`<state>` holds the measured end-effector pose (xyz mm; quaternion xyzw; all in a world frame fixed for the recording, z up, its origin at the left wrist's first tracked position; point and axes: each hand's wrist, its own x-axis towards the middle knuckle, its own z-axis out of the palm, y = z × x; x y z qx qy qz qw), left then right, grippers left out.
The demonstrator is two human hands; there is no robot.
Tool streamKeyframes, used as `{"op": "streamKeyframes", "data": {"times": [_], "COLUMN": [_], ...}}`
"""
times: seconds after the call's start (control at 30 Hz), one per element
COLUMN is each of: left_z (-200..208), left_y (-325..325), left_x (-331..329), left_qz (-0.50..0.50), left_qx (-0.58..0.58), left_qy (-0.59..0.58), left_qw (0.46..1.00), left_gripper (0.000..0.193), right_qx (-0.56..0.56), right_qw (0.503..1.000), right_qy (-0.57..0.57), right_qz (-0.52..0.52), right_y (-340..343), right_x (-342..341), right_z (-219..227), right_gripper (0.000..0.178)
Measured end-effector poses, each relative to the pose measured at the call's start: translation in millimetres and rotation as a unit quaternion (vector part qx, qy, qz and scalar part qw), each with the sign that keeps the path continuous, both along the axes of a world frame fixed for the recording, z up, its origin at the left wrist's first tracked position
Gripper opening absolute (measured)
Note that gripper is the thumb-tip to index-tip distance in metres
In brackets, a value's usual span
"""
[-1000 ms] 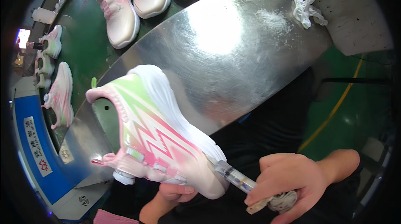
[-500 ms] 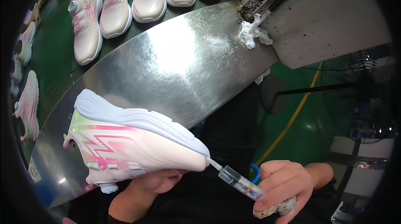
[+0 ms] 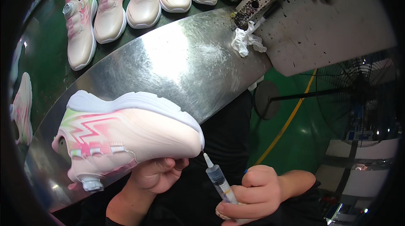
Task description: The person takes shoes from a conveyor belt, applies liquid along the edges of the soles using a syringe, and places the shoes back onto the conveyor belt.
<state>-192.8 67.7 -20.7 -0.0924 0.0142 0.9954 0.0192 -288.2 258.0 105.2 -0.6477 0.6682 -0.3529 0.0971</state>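
A pink and cream sneaker (image 3: 139, 133) with a white sole and a dial fastener lies on its side in the air, sole facing up and away. My left hand (image 3: 158, 175) grips it from below, near the forefoot; part of its fingers is hidden behind the shoe. In my right hand (image 3: 253, 194) is a clear syringe (image 3: 220, 184) with a pale tapered nozzle. The nozzle tip is at the toe, close to the seam between sole and upper; whether it touches I cannot tell. A wad of whitish material (image 3: 228, 211) shows under the right fingers.
A shiny metal table (image 3: 181, 78) curves ahead of me. Several matching sneakers (image 3: 143, 4) line a green surface beyond it. Crumpled white tissue (image 3: 244, 40) lies by a stained pale panel (image 3: 325, 28). A black fan (image 3: 360, 80) stands at the right.
The syringe has turned more upright and moved left with my right hand, its tip now along the toe's edge. The shoe has shifted left and rolled, showing more of its upper.
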Motion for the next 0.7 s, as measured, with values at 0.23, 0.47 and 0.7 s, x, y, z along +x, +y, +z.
{"op": "streamKeyframes", "data": {"times": [0.23,0.47,0.7], "left_z": [-2,4,10], "left_y": [2,2,0], "left_x": [4,3,-1], "left_qz": [-0.007,-0.018,-0.018], "left_qx": [-0.003,-0.013,-0.022], "left_qy": [0.035,0.036,0.049], "left_qw": [0.999,0.999,0.998], "left_gripper": [0.039,0.038,0.037], "right_qx": [-0.046,-0.046,-0.043], "right_qw": [0.992,0.990,0.989], "right_qy": [0.095,0.119,0.125], "right_qz": [-0.064,-0.063,-0.065], "right_y": [-6,4,1], "right_x": [12,16,17], "right_z": [-28,-37,-37], "right_gripper": [0.023,0.026,0.026]}}
